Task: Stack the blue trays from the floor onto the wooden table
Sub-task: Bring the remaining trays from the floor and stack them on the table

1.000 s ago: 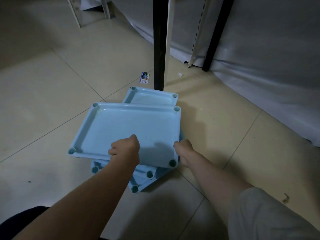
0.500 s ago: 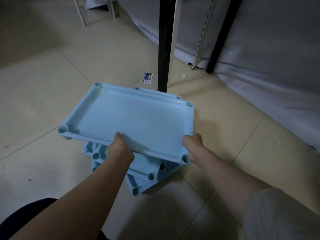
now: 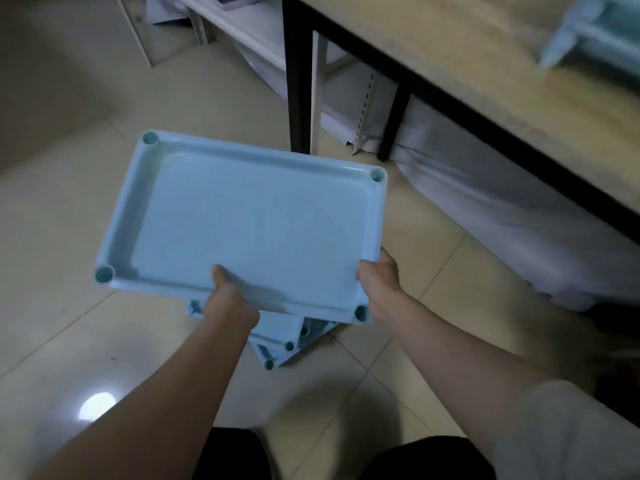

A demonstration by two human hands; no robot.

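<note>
A blue tray (image 3: 249,230) is held in the air above the floor (image 3: 69,209), open side up, its long axis running from left to right across the view with the right end a little nearer. It is tipped slightly, the far left corner highest. A round socket sits at each of its four corners.

The left hand (image 3: 227,299) grips the near long rim around its middle, thumb on top of the rim and the fingers curled under, out of sight. The right hand (image 3: 379,277) clasps the right short edge close to the near right corner, its fingers wrapped around the rim and hidden beneath.

Below the held tray, partly covered by it, more blue trays (image 3: 287,337) lie in a loose pile on the floor, only their near corners showing, skewed to one another.

The floor is pale, glossy tile with a light reflected at the near left. The wooden worktop (image 3: 502,64) fills the far right, edged in dark frame and carried on a black leg (image 3: 296,81) that stands just beyond the tray's far rim. A blurred pale blue object (image 3: 595,32) rests on the worktop at the far right corner. Grey cloth (image 3: 502,202) hangs under the worktop down to the floor. White shelving (image 3: 242,26) stands far behind.
</note>
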